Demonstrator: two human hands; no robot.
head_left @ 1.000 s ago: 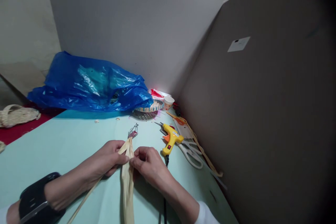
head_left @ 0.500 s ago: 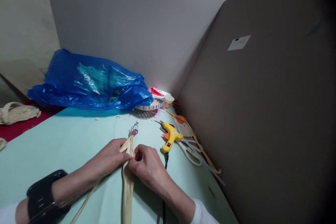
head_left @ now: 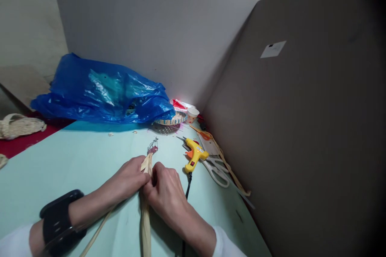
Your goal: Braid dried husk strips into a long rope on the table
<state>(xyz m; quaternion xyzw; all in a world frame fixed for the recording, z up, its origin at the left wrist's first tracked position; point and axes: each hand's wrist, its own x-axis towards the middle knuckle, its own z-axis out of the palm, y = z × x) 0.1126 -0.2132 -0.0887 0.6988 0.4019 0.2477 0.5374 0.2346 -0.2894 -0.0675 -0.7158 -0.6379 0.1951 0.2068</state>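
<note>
Pale, straw-coloured flat strips (head_left: 146,225) run from the bottom edge up between my hands, where they overlap. My left hand (head_left: 132,176) pinches them from the left, thumb pointing inward. Close against it, my right hand (head_left: 167,186) has its thumb and fingers closed on the same strips. Their upper end is held at a small wire-topped clip (head_left: 152,146) with a dark red base. A thinner strip (head_left: 96,235) trails from under my left hand to the lower left. The exact grip of the fingertips is partly hidden.
Right of my hands lie a yellow glue gun (head_left: 195,155) with its cord and white-handled scissors (head_left: 217,173). A blue plastic bag (head_left: 105,92), a woven basket (head_left: 171,120) and a paper cup (head_left: 192,115) stand at the back. Grey partitions (head_left: 144,20) border the table.
My right hand has shifted slightly left, nearer my left hand, and covers more of the strips. Both hands keep hold. The whole view has moved a little.
</note>
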